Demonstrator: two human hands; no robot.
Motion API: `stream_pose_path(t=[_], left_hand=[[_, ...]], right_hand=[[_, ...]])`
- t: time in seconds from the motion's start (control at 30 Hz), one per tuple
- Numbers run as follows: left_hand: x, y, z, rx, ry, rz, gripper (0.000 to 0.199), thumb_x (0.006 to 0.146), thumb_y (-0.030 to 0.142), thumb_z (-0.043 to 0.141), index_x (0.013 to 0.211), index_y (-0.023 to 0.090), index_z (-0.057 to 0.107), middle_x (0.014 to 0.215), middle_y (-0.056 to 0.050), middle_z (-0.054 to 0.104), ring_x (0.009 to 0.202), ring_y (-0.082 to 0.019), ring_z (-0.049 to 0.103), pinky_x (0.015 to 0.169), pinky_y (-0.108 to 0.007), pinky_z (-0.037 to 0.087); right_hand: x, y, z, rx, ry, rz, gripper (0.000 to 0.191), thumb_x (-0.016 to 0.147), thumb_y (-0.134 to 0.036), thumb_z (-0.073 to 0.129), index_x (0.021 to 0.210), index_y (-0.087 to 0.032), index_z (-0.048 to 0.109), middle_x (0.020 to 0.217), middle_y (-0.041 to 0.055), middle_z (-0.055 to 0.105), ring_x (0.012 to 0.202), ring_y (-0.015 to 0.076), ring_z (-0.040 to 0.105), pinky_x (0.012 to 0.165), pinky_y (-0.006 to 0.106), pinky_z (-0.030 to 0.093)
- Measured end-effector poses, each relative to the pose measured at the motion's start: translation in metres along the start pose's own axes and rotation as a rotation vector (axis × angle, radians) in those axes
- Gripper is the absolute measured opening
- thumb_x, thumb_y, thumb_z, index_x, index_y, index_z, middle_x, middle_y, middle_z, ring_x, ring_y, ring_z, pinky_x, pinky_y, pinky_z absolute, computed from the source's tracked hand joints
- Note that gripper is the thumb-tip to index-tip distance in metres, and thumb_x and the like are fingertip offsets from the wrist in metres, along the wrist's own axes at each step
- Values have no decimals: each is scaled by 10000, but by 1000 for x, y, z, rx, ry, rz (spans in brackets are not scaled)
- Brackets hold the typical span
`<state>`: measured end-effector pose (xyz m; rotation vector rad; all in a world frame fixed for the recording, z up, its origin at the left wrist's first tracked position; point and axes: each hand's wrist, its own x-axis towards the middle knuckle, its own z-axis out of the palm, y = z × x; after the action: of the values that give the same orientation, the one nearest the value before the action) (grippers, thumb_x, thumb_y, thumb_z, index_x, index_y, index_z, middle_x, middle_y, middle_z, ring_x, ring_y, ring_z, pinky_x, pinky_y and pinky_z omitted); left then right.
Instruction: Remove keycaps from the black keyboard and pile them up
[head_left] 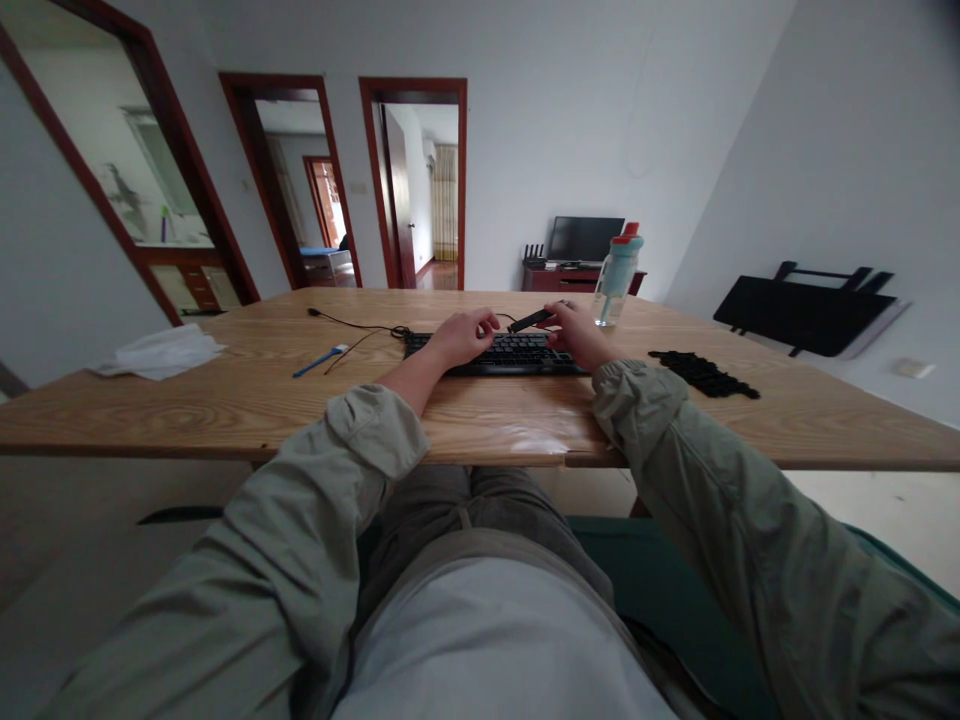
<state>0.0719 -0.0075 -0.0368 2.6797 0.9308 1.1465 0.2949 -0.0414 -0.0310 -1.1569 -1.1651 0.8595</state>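
Observation:
A black keyboard (517,358) lies in front of me on the wooden table, partly covered by my hands. My left hand (463,338) is over its left part, with fingers curled together. Whether anything small is between those fingers is hidden. In my right hand (574,330) is a slim black stick-like tool (529,321), held above the keyboard's back edge and pointing left. Its exact kind cannot be made out. To the right of that hand lies a flat patch of small black pieces (703,373), which look like keycaps.
A blue brush (319,362) with pale bristles and a black cable (360,322) with a plug lie left of the keyboard. Farther left is a crumpled white cloth or tissue (165,352). A clear bottle with a red lid (618,275) stands behind my right hand. The table's front edge (495,460) is near my lap.

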Motion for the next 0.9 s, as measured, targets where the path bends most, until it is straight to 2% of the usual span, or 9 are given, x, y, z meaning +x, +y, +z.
stream_pose_path(t=[0.13, 0.33, 0.53, 0.63, 0.73, 0.9], left_hand=[[-1, 2, -3, 51, 1, 5, 169, 786, 143, 588, 919, 158, 691, 842, -47, 709, 725, -159, 616, 702, -280, 482], [-1, -2, -3, 76, 56, 34, 143, 811, 155, 568, 877, 154, 695, 860, -58, 709, 749, -167, 613, 729, -292, 486], [1, -5, -2, 73, 63, 5, 143, 805, 145, 562, 878, 153, 684, 880, -61, 703, 767, -164, 611, 742, -294, 491], [0, -4, -2, 34, 62, -8, 144, 826, 225, 588, 912, 157, 681, 875, -56, 703, 751, -161, 612, 720, -292, 493], [-1, -3, -3, 24, 60, 28, 231, 804, 325, 655, 967, 164, 681, 928, -60, 706, 771, -169, 616, 726, -299, 497], [0, -4, -1, -7, 43, 47, 276, 765, 242, 674, 1032, 171, 666, 994, -54, 715, 805, -163, 630, 758, -296, 506]], right_hand=[[1, 1, -2, -129, 20, -30, 68, 888, -243, 511, 934, -192, 507, 732, 18, 665, 403, 78, 452, 400, 221, 438], [-1, 3, -6, -289, -51, -48, 44, 846, -182, 526, 809, -168, 544, 631, 12, 624, 382, 83, 454, 367, 209, 393], [-3, 2, -5, -78, -54, 40, 36, 877, -223, 526, 870, -189, 515, 726, 26, 675, 389, 65, 426, 399, 207, 416], [-3, 1, -6, 30, -33, 64, 57, 888, -249, 513, 896, -193, 511, 747, 31, 678, 395, 61, 408, 408, 204, 407], [-1, 4, -9, 85, -26, 63, 95, 880, -275, 516, 924, -190, 523, 751, 31, 679, 410, 70, 417, 413, 211, 399], [7, 11, -11, 123, -27, 57, 144, 872, -324, 516, 926, -192, 535, 712, 19, 665, 425, 84, 419, 414, 222, 382]])
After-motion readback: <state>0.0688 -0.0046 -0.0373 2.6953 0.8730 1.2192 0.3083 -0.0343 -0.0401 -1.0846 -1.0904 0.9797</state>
